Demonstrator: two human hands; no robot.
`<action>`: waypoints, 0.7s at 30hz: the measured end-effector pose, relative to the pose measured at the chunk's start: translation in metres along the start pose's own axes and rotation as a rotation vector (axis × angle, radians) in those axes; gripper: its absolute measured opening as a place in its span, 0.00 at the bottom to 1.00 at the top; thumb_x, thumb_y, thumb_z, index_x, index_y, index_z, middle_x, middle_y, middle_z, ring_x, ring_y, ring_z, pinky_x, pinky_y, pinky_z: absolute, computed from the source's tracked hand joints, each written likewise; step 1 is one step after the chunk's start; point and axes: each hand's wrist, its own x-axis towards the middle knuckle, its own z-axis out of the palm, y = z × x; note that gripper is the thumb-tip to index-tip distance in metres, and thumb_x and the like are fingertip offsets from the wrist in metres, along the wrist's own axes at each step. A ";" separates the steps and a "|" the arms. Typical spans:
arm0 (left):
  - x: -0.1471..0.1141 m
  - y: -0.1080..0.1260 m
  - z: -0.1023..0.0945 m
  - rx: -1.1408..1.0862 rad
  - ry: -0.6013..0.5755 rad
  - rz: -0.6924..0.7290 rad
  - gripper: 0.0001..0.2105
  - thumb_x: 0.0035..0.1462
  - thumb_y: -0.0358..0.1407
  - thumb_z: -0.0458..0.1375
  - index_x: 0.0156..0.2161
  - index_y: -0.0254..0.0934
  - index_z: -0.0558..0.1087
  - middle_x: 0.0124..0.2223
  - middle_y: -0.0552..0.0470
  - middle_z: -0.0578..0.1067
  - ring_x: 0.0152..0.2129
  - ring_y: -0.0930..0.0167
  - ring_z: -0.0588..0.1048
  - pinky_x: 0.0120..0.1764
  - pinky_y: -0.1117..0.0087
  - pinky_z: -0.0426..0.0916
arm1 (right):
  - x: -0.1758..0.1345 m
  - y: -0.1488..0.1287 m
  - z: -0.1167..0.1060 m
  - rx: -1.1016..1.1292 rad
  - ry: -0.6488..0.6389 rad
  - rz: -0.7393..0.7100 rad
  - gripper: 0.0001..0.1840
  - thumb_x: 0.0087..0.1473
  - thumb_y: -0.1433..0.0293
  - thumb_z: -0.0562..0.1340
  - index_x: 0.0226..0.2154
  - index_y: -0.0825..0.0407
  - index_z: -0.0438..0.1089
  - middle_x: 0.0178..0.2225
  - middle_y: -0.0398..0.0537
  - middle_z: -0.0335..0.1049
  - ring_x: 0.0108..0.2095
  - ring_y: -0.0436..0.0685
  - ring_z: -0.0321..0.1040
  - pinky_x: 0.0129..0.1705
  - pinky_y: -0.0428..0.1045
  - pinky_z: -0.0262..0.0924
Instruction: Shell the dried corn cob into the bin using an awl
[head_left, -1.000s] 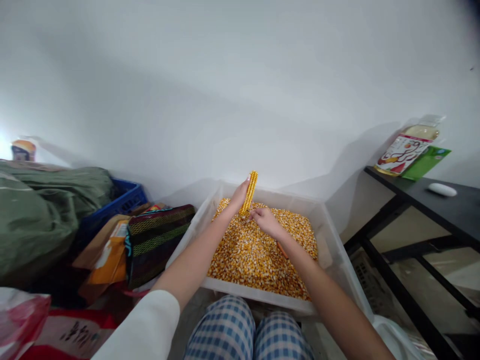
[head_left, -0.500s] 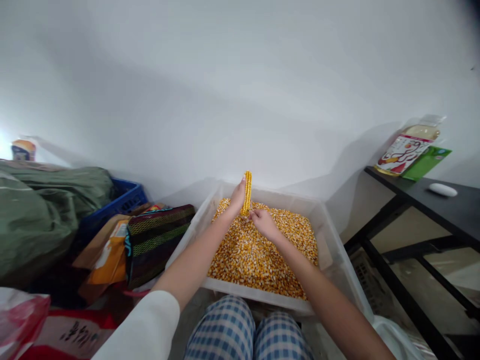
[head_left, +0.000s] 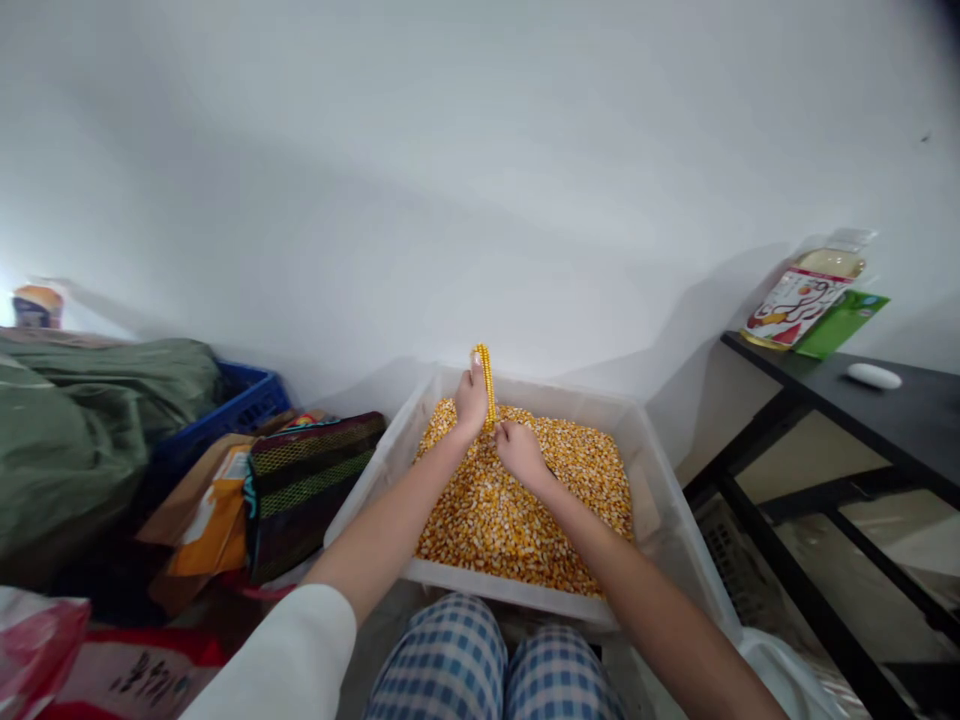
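Note:
A yellow corn cob (head_left: 487, 385) stands nearly upright, its rows of kernels showing on the right side. My left hand (head_left: 471, 398) wraps round it from the left, thumb near the top. Close by the cob's lower end, my right hand (head_left: 519, 450) is closed with its fingers curled in. What those fingers grip is too small to make out. Beneath both hands, loose corn kernels (head_left: 517, 530) fill a translucent plastic bin (head_left: 517, 598) in a heap.
At the right stands a black shelf (head_left: 810, 375) bearing a bottle (head_left: 802, 300), a green pack (head_left: 841, 325) and a white oval object (head_left: 874, 376). Left of the bin are a dark mesh bag (head_left: 315, 490), a blue crate (head_left: 247, 400) and green cloth (head_left: 112, 410). A white wall rises behind.
The cob has turned and tilted slightly left, and my left hand now covers more of it. My right hand stays by its lower end. The view has shifted a little.

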 end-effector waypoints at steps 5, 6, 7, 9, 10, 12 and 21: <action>-0.004 0.000 0.001 0.153 -0.012 0.112 0.19 0.56 0.53 0.46 0.27 0.40 0.65 0.24 0.50 0.67 0.27 0.65 0.69 0.31 0.71 0.56 | -0.003 -0.002 -0.001 -0.085 0.000 -0.007 0.17 0.58 0.70 0.48 0.32 0.57 0.72 0.32 0.59 0.73 0.33 0.56 0.70 0.33 0.46 0.53; -0.004 0.000 0.001 0.191 -0.021 0.127 0.19 0.56 0.53 0.45 0.28 0.40 0.65 0.24 0.51 0.67 0.26 0.65 0.69 0.31 0.71 0.56 | -0.003 -0.002 -0.001 -0.094 0.001 -0.011 0.17 0.58 0.70 0.48 0.32 0.57 0.72 0.32 0.59 0.73 0.32 0.56 0.70 0.33 0.46 0.53; -0.005 0.001 0.001 0.225 -0.029 0.141 0.20 0.57 0.53 0.44 0.28 0.40 0.65 0.24 0.51 0.67 0.26 0.65 0.69 0.30 0.71 0.56 | -0.004 -0.002 -0.001 -0.101 0.003 -0.017 0.18 0.58 0.71 0.48 0.33 0.57 0.72 0.32 0.59 0.73 0.32 0.56 0.70 0.33 0.46 0.53; -0.009 0.003 0.001 0.264 -0.040 0.166 0.20 0.57 0.54 0.43 0.29 0.40 0.64 0.23 0.51 0.66 0.24 0.65 0.68 0.29 0.71 0.54 | -0.004 -0.002 0.000 -0.117 0.011 -0.024 0.17 0.58 0.71 0.48 0.33 0.58 0.72 0.31 0.59 0.73 0.32 0.57 0.70 0.33 0.46 0.54; -0.011 0.004 0.001 0.269 -0.050 0.183 0.20 0.56 0.54 0.44 0.29 0.40 0.64 0.22 0.52 0.66 0.24 0.65 0.68 0.28 0.71 0.54 | -0.004 -0.002 0.001 -0.126 0.013 -0.026 0.17 0.58 0.71 0.48 0.33 0.58 0.72 0.31 0.59 0.73 0.32 0.57 0.70 0.33 0.46 0.54; -0.016 0.006 0.002 0.261 -0.077 0.216 0.19 0.55 0.54 0.46 0.30 0.41 0.64 0.21 0.53 0.64 0.22 0.66 0.67 0.28 0.72 0.53 | -0.004 -0.001 0.002 -0.143 0.006 -0.020 0.17 0.57 0.72 0.49 0.34 0.59 0.72 0.31 0.60 0.73 0.33 0.58 0.70 0.33 0.46 0.54; -0.006 0.016 0.001 0.051 -0.119 0.060 0.18 0.57 0.52 0.46 0.30 0.40 0.64 0.23 0.53 0.66 0.26 0.68 0.70 0.27 0.73 0.58 | 0.002 0.001 -0.013 -0.089 0.035 0.030 0.19 0.60 0.67 0.47 0.32 0.56 0.71 0.33 0.58 0.74 0.33 0.55 0.69 0.33 0.46 0.52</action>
